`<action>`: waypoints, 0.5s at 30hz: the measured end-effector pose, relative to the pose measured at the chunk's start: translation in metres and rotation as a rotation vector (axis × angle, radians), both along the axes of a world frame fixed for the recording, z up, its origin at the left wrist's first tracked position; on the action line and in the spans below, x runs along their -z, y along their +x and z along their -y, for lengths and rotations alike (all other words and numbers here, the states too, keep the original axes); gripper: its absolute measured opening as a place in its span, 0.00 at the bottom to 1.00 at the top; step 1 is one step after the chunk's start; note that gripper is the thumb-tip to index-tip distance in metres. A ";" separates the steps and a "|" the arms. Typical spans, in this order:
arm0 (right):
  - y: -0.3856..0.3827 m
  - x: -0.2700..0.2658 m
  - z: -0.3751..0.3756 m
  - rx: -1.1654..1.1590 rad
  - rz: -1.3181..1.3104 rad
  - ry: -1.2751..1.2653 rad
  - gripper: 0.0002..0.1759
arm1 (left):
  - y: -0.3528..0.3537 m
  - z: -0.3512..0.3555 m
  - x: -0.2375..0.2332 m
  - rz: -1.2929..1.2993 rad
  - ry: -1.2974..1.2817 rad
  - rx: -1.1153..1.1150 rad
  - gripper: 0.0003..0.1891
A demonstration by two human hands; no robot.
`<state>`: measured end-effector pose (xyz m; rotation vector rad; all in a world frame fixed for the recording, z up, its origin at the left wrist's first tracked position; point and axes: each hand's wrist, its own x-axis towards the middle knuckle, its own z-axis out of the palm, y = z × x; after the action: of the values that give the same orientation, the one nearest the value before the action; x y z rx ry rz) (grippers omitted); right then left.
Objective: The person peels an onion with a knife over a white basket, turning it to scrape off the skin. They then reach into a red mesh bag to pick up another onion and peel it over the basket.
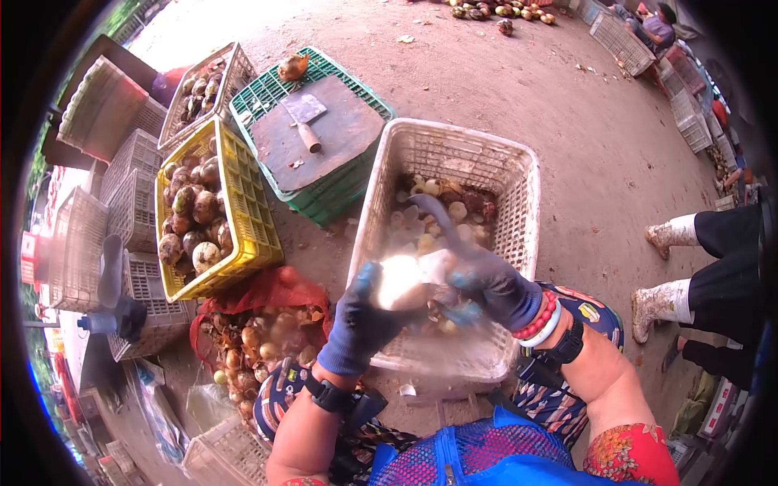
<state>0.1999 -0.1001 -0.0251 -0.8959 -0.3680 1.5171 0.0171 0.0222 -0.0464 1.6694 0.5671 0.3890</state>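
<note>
Both my hands wear dark blue gloves and are blurred by motion. My left hand (361,312) cups a pale, rounded peeled fruit (401,282) from below. My right hand (490,283) grips a curved knife (429,215) whose blade rises over the fruit. Both hands hover above the near end of a white plastic crate (519,174) that holds several pale peeled pieces and brown scraps.
A yellow crate (247,211) of brown fruits stands at left, a red net sack (271,292) of husks lies below it. A green crate (352,182) carries a board with a cleaver (306,121). Empty white crates stack at far left. Another person's booted legs (664,267) stand at right.
</note>
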 end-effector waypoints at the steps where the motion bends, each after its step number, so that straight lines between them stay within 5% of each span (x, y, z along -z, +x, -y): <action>1: 0.002 -0.007 0.005 0.018 -0.041 0.018 0.16 | -0.001 -0.002 0.003 -0.031 -0.013 -0.011 0.35; 3: 0.012 -0.001 0.009 0.062 -0.335 0.101 0.15 | -0.003 -0.005 0.005 -0.034 -0.037 -0.053 0.37; 4: 0.023 -0.002 0.010 -0.015 -0.173 0.089 0.18 | -0.002 -0.009 0.006 -0.005 -0.046 -0.085 0.37; 7: 0.018 -0.009 0.001 -0.070 1.202 -0.355 0.25 | 0.001 -0.013 0.000 0.085 -0.199 -0.172 0.35; 8: 0.015 -0.007 -0.001 0.004 1.294 -0.243 0.25 | 0.003 -0.014 -0.005 0.118 -0.270 -0.203 0.33; 10: 0.002 -0.002 -0.004 0.109 1.294 -0.075 0.25 | 0.008 -0.008 -0.020 0.216 -0.864 -0.278 0.30; 12: -0.013 0.000 -0.007 0.156 1.113 0.039 0.26 | 0.009 -0.004 -0.012 0.217 -0.792 -0.242 0.25; 15: -0.024 -0.014 -0.009 0.175 1.356 0.202 0.25 | 0.016 0.009 -0.015 0.143 -0.589 -0.274 0.21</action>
<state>0.1758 -0.0909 -0.0108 -1.6386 -1.3294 0.4904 0.0331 0.0129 -0.0310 0.9945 0.7237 0.4795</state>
